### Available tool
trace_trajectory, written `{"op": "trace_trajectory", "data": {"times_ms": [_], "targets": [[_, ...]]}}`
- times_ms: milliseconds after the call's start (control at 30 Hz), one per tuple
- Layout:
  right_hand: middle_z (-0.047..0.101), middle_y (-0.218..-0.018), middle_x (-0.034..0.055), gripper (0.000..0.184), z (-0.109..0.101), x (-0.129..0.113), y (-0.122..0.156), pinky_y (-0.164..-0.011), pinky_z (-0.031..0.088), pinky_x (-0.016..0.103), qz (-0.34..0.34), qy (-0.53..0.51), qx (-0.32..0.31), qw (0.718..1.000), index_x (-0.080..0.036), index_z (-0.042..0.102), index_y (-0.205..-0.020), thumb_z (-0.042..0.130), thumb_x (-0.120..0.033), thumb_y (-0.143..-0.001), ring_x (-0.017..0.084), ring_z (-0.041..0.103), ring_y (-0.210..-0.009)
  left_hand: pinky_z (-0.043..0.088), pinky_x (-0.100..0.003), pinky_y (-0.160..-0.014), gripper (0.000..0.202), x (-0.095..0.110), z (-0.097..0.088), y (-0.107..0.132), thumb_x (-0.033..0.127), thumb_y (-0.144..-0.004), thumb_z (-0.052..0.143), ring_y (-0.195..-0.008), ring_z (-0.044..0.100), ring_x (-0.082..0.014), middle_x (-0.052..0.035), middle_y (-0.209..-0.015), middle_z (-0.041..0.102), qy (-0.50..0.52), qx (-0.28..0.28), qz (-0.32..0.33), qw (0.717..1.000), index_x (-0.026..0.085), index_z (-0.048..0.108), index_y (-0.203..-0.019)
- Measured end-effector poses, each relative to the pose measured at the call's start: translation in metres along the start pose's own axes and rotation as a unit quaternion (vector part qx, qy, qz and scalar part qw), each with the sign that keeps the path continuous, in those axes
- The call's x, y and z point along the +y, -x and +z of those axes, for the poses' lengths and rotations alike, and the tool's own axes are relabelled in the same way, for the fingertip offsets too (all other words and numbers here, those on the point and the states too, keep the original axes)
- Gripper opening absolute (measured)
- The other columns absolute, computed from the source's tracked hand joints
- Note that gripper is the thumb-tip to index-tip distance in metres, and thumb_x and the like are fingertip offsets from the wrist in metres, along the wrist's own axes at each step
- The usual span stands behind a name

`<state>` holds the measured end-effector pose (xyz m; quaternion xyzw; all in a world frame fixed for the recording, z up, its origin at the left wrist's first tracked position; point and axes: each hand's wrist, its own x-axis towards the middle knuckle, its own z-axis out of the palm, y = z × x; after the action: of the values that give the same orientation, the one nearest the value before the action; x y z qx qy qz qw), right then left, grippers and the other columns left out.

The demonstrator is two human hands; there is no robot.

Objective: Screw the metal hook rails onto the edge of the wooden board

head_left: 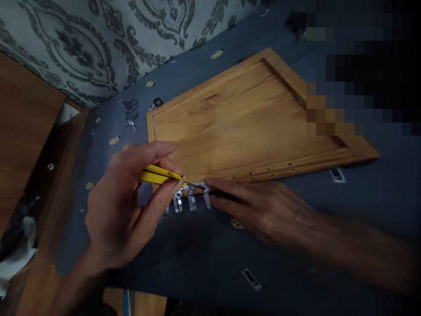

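My left hand [128,197] is closed around a yellow-handled screwdriver [161,174]. The tool's thin tip meets a small metal hook [206,195] on the near edge of a wooden board [226,123]. My right hand [263,206] reaches in from the right, finger and thumb pinching at that hook's side. Further metal hooks [191,202] sit in a row to its left, their bent ends hanging past the board's edge; my left hand partly hides them. Several small dark holes [269,170] dot the same edge further right.
The board lies on a dark blue patterned cloth [213,254]. Behind the board's left corner rests a pile of loose metal hooks [131,114]. A dark square piece [158,102] lies by that corner. Patterned wallpaper [108,44] rises behind; a wooden cabinet [26,127] stands left. The upper right is pixelated.
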<state>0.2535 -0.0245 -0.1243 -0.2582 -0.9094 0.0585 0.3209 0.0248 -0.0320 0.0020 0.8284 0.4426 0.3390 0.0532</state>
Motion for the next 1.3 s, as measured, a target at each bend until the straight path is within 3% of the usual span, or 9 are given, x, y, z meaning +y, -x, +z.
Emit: {"op": "trace_trajectory", "data": {"times_ms": [200, 333, 500, 600, 667, 800, 967, 1100, 1300], "targets": [[0.068, -0.138, 0.0132, 0.049, 0.000, 0.000, 0.001, -0.064, 0.060, 0.033, 0.003, 0.009, 0.003, 1.000, -0.019, 0.068, -0.126, 0.045, 0.001, -0.088, 0.022, 0.076, -0.086, 0.062, -0.038, -0.086, 0.051, 0.002, 0.000, -0.001, 0.009, -0.091, 0.070, -0.089, 0.071, -0.0163, 0.0062, -0.097, 0.070, -0.023, -0.020, -0.012, 0.999, 0.035, 0.057, -0.133], [0.070, -0.136, 0.0149, 0.048, -0.003, 0.000, -0.002, -0.064, 0.061, 0.033, -0.010, 0.007, 0.008, 1.000, -0.016, 0.068, -0.125, 0.046, 0.002, -0.086, 0.022, 0.076, -0.084, 0.062, -0.035, -0.081, 0.046, -0.001, 0.001, -0.002, 0.011, -0.091, 0.070, -0.087, 0.070, -0.0160, 0.0040, -0.095, 0.068, -0.037, -0.017, 0.005, 0.999, 0.031, 0.059, -0.131], [0.070, -0.135, 0.0141, 0.052, -0.005, -0.001, -0.005, -0.068, 0.063, 0.033, -0.003, 0.011, -0.004, 1.000, -0.017, 0.069, -0.125, 0.048, 0.003, -0.081, 0.023, 0.077, -0.091, 0.062, -0.035, -0.071, 0.052, -0.007, 0.010, 0.001, 0.009, -0.088, 0.074, -0.080, 0.069, -0.0152, -0.0002, -0.098, 0.067, 0.020, 0.032, 0.066, 0.997, 0.026, 0.061, -0.135], [0.070, -0.136, 0.0129, 0.056, -0.009, -0.002, -0.008, -0.071, 0.063, 0.032, 0.009, 0.013, -0.045, 0.999, -0.019, 0.069, -0.127, 0.049, 0.004, -0.080, 0.022, 0.077, -0.090, 0.066, -0.035, -0.070, 0.060, -0.005, 0.018, 0.004, 0.009, -0.085, 0.079, -0.082, 0.070, -0.0132, -0.0003, -0.121, 0.063, 0.091, 0.087, -0.004, 0.992, 0.031, 0.059, -0.137], [0.070, -0.136, 0.0126, 0.056, -0.013, -0.003, -0.011, -0.068, 0.063, 0.031, 0.010, 0.013, -0.065, 0.998, -0.019, 0.071, -0.125, 0.051, 0.004, -0.079, 0.021, 0.077, -0.084, 0.068, -0.032, -0.071, 0.061, -0.002, 0.020, 0.004, 0.006, -0.081, 0.082, -0.083, 0.071, -0.0123, 0.0016, -0.120, 0.063, 0.141, 0.102, -0.027, 0.984, 0.029, 0.061, -0.134], [0.071, -0.134, 0.0134, 0.055, -0.015, -0.003, -0.013, -0.063, 0.061, 0.031, -0.001, 0.017, -0.058, 0.998, -0.017, 0.071, -0.123, 0.050, 0.006, -0.078, 0.021, 0.076, -0.079, 0.068, -0.028, -0.072, 0.057, -0.001, 0.019, 0.002, 0.004, -0.080, 0.083, -0.081, 0.074, -0.0144, 0.0044, -0.092, 0.070, 0.202, 0.064, -0.051, 0.976, 0.028, 0.063, -0.127], [0.069, -0.136, 0.0143, 0.054, -0.004, 0.001, -0.003, -0.061, 0.060, 0.032, -0.009, 0.001, -0.002, 1.000, -0.018, 0.066, -0.128, 0.046, 0.003, -0.083, 0.021, 0.076, -0.081, 0.069, -0.030, -0.079, 0.040, -0.002, 0.015, 0.001, 0.001, -0.083, 0.077, -0.088, 0.077, -0.0181, 0.0000, -0.097, 0.076, 0.240, 0.028, -0.072, 0.968, 0.024, 0.067, -0.114], [0.068, -0.138, 0.0145, 0.056, -0.001, 0.003, 0.002, -0.065, 0.061, 0.033, -0.011, -0.003, 0.003, 1.000, -0.018, 0.063, -0.133, 0.045, 0.003, -0.084, 0.022, 0.076, -0.087, 0.068, -0.029, -0.081, 0.034, -0.004, 0.015, 0.000, 0.002, -0.087, 0.073, -0.093, 0.077, -0.0180, -0.0005, -0.099, 0.076, 0.226, 0.013, -0.067, 0.972, 0.023, 0.066, -0.114], [0.070, -0.137, 0.0133, 0.053, -0.006, 0.001, -0.005, -0.072, 0.063, 0.033, -0.003, 0.011, -0.037, 0.999, -0.020, 0.067, -0.131, 0.052, 0.002, -0.084, 0.023, 0.076, -0.096, 0.062, -0.039, -0.082, 0.028, -0.009, 0.013, -0.004, 0.018, -0.091, 0.071, -0.095, 0.070, -0.0219, -0.0034, -0.104, 0.070, 0.133, -0.001, 0.046, 0.990, 0.026, 0.065, -0.118]]}}
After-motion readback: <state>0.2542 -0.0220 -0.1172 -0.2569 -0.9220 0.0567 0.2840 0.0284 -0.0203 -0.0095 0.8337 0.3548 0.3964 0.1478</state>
